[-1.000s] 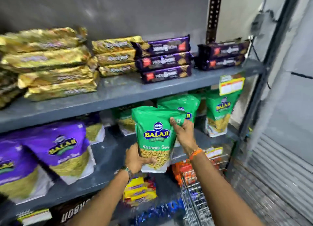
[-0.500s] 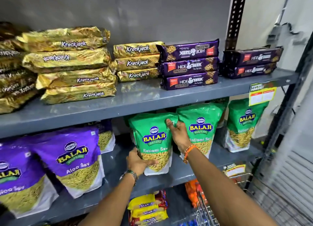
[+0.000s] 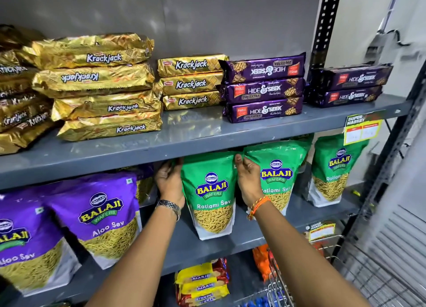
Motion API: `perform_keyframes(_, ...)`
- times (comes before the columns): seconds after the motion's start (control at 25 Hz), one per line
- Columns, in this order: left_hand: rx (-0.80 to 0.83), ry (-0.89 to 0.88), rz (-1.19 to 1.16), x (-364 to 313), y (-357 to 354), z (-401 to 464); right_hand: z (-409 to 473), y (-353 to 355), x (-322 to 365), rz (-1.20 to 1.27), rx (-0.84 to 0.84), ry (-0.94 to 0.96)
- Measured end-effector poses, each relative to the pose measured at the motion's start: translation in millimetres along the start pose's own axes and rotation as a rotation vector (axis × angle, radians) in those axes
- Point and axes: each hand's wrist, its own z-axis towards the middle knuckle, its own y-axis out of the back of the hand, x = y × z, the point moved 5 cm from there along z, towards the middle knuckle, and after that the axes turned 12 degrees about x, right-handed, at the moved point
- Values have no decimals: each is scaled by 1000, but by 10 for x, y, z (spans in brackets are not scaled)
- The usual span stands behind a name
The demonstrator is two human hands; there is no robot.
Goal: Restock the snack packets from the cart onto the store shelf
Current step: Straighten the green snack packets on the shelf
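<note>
You have one view only, a wide-angle camera worn on your head. It faces forward and slightly down, looking straight into the grey shelf unit [image 3: 207, 143] at close range, near arm's reach. Your forearms enter from the bottom edge. The upper shelf sits just below eye level; the middle shelf [image 3: 230, 244] fills the centre. The wire cart [image 3: 280, 286] shows only at the lower right. Straight lines bow toward the frame edges.
</note>
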Motion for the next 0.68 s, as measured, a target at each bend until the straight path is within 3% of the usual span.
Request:
perform_keyframes(0.08,58,38,24,33,46,-47,-175,181,-59,-56,-60,-6)
perform_keyframes(0.24,401,288,265,360,172,-348,-713,722,-322,-177,-460,-44)
perform_keyframes(0.32,509,377,423,615,307,-529,-830,934,-504,-322,-570,-152)
perform_keyframes(0.52,388,363,645,991,496,-761,-726,1078,-925,-493,-370,-328)
perform_keyframes(0.68,305,313,639,1008,542,-770,-637,1069,-1008,-610,-371,-327)
